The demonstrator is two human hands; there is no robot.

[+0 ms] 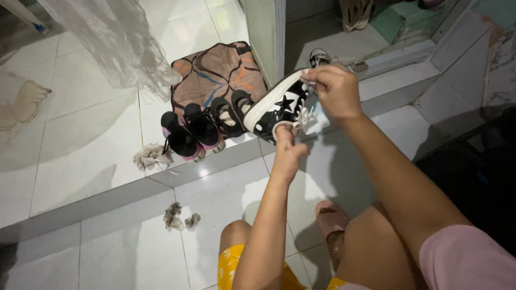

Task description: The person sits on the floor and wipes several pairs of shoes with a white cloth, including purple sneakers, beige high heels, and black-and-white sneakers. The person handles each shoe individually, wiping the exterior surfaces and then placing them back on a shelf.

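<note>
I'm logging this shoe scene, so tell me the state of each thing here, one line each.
Black-and-white sneaker: lifted off the floor, tilted, laces loose.
Left hand: fingers pinched on the sneaker's lace area.
Right hand: gripping the sneaker's upper end.
Black-and-pink shoes: resting side by side on the floor step.
Patterned mat: lying flat on the tiles.
Crumpled rags: lying loose on the floor.
Pink slipper: worn on the foot.

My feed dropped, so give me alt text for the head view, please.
Both hands hold up a black high-top canvas sneaker with white sole and star: the right hand grips its top, the left hand pinches the white laces. Below, black strappy shoes line a brown patterned mat on the white tiled floor.
</note>
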